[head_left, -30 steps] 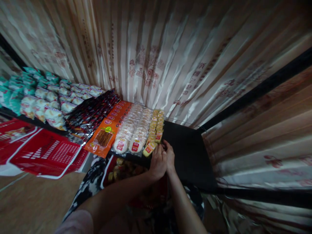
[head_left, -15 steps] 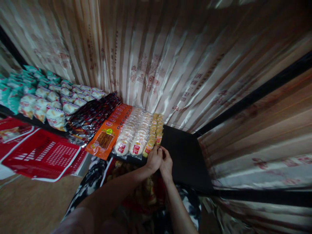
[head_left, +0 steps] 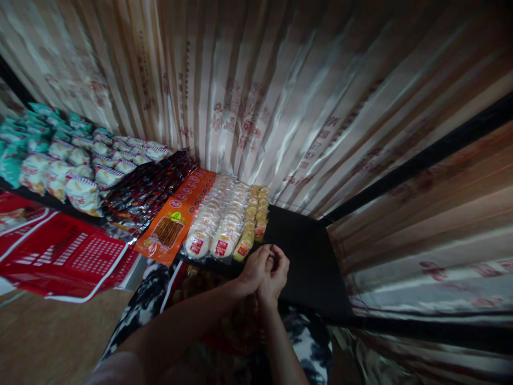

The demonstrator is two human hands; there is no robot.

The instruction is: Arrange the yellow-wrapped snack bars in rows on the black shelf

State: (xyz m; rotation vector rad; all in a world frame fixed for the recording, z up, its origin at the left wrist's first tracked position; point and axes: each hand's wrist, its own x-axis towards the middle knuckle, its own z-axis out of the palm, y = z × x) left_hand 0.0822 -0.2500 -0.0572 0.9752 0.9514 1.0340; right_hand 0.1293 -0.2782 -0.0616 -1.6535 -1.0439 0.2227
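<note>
So, both hands are pressed together near the front edge of the black tabletop (head_left: 306,248), fingers curled inward. Left hand (head_left: 253,266) and right hand (head_left: 277,271) meet in a sort of cupped shape, and honestly I can't tell whether either grip is closed on anything, since the fingers and palms hide whatever might be inside.

Calling the hands the middle of the clock: the yellow packets (head_left: 251,227) sit at 11 o'clock in two slim overlapping rows, with the nearest ones just beside the fingertips. Right against those, around 10, are the white round packets (head_left: 229,227), also two rows, clear wrapped with red labels. Further out, between 9 and 10, there's a flat orange packet (head_left: 175,216) showing brown sticks, then a fan of dark shiny packets (head_left: 150,187), then white bags (head_left: 84,193) and finally green bags (head_left: 38,125) at the far end.

Red printed packaging (head_left: 72,256) hangs low at 9. Toward 8, over the patterned trousers (head_left: 308,339), a container with a pale rim (head_left: 171,287) holds stuff too dim to make out. Pleated curtain (head_left: 248,69) fills 12 o'clock.
</note>
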